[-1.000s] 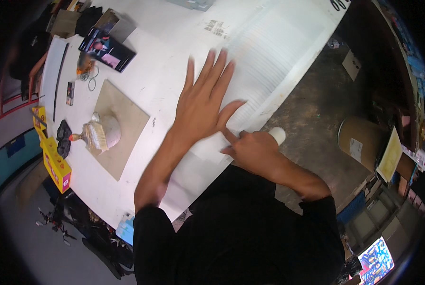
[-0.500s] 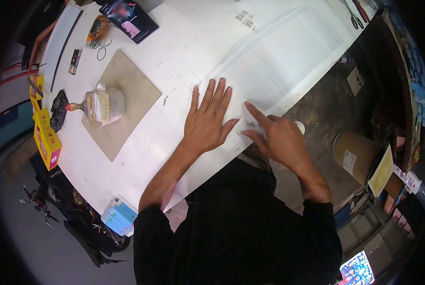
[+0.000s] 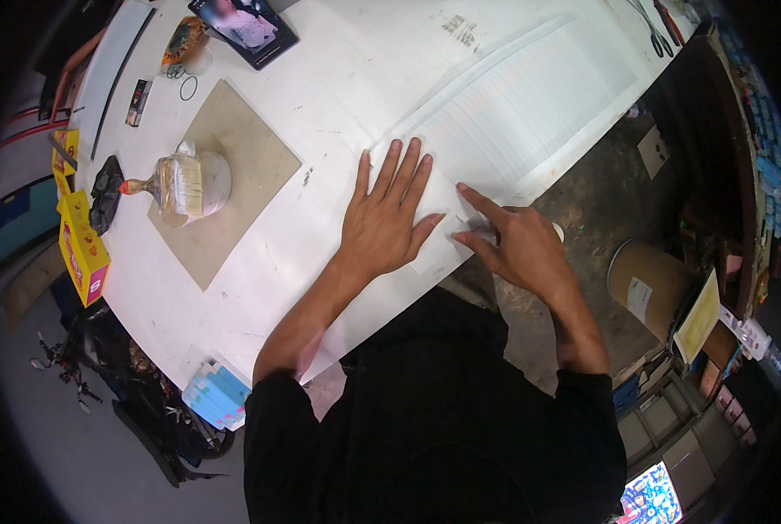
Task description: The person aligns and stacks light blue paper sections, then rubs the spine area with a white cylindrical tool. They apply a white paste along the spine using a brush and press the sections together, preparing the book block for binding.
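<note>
My left hand [image 3: 382, 223] lies flat, fingers spread, on the near end of a stack of thin white translucent sheets [image 3: 530, 105] with fine lines across them. To its right, my right hand [image 3: 526, 244] rests at the stack's near right corner. Its index finger and thumb point left, with a small gap between them, while the other fingers curl under. A greyish bit [image 3: 473, 226] shows between thumb and index finger. Beside the outer edge of this hand a rounded white end [image 3: 559, 231] peeks out. What the curled fingers hold is hidden.
On the white table [image 3: 233, 306] a wide brush [image 3: 181, 188] lies across a white tub [image 3: 218, 183] on a grey board [image 3: 251, 148]. A phone-like screen [image 3: 251, 33] stands at the far left. Scissors [image 3: 657, 33] lie far right. A brown drum [image 3: 648, 279] stands beyond the table's right edge.
Both hands have shifted slightly to the right. The left hand stays flat on the sheets, and the right keeps its pointing shape. The picture on the screen differs.
</note>
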Demonstrator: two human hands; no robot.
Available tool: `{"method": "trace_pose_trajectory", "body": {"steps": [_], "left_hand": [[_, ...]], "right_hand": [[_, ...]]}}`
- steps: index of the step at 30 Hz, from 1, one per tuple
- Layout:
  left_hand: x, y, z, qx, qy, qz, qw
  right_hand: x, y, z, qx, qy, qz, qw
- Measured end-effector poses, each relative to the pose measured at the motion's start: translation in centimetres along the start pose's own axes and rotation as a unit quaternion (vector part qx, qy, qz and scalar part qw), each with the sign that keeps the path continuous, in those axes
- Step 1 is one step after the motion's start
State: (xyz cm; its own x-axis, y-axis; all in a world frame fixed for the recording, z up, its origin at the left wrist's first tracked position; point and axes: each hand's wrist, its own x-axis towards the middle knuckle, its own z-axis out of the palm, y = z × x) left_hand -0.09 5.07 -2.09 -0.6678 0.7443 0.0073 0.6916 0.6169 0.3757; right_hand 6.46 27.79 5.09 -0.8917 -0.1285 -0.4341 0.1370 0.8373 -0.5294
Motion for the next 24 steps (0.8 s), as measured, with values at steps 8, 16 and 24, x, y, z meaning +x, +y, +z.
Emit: {"method": "trace_pose_trajectory", "body": {"steps": [8, 16, 24], "left_hand": [[0.0, -0.1, 0.1, 0.002, -0.009, -0.006, 1.000], [0.1, 0.1, -0.2, 0.004, -0.015, -0.007, 1.000], [0.0, 0.1, -0.1, 0.001, -0.015, -0.011, 1.000]], "right_hand": [[0.0, 0.6, 0.6, 0.010, 0.037, -0.034, 0.999], [0.0, -0.3, -0.6, 0.049, 0.000, 0.049, 0.998], [0.2, -0.1, -0.3, 0.064, 0.008, 0.055, 0.996]]}}
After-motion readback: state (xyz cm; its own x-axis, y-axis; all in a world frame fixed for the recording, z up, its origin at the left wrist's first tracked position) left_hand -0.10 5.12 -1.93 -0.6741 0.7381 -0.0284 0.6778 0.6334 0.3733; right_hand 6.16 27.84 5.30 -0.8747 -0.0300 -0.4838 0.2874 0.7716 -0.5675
